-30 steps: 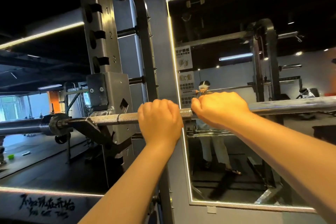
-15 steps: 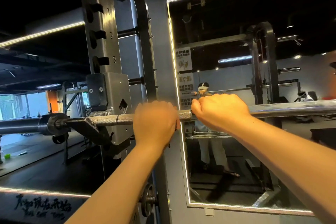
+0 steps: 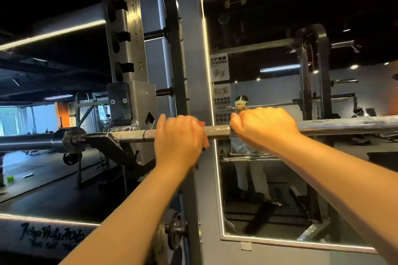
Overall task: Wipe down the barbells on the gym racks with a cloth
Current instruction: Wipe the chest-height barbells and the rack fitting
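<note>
Steel barbell (image 3: pixel 217 131) lies across the gym rack, its shaft seated in the black J-hook (image 3: pixel 105 142) at the foot of the numbered rack upright (image 3: pixel 125 34). Its long axis runs level from left to right across the view; the dark loading sleeve (image 3: pixel 25 143) points out past the hook's outer side to the left, and the other end runs out of sight to the right.

The left hand (image 3: pixel 178 139) is wrapped over the knurled shaft just right of the hook, fingers curled round the bar and an orange cloth (image 3: pixel 204 133) together; only a sliver of cloth shows at the hand's right edge. The right hand (image 3: pixel 266 128) is clenched round the shaft near it, with bare knurling between the two; whether it holds any cloth I cannot tell.

Several things could go wrong from here:
- The cloth is bunched almost wholly inside the fist, so a stroke may clean only a narrow band and skip the underside.
- The coarse knurling could snag the fabric and drag it out of the grip.
- A stroke carried leftward brings the knuckles against the hook and the upright's edge, where they could be pinched.
- A hard push along the axis could slide or roll the bar in the hook; the right-hand support is out of view, so its seat there cannot be judged.
</note>
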### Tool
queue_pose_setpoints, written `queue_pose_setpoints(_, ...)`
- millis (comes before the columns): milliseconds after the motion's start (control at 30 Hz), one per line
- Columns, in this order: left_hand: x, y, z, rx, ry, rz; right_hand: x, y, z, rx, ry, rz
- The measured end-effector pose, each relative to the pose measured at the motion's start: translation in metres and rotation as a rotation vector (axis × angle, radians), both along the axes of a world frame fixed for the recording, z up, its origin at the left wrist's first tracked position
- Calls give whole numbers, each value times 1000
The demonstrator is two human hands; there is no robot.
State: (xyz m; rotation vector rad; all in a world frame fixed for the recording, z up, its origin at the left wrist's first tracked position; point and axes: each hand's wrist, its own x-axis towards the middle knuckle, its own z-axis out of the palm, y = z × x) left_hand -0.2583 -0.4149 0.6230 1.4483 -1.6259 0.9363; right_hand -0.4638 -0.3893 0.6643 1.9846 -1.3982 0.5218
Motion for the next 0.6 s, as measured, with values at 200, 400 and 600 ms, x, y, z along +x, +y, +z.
queue_pose_setpoints(200, -19, 4, 6, -21, 194, 94, 0, -1, 0, 10, 61, -13)
queue_pose_setpoints(400, -44, 14, -8, -1, 78, -137, 2, 1, 0, -5, 83, -44)
queue_pose_setpoints(600, 23, 10, 3, 71, -100, 87, -1, 6, 3, 12, 158, -22)
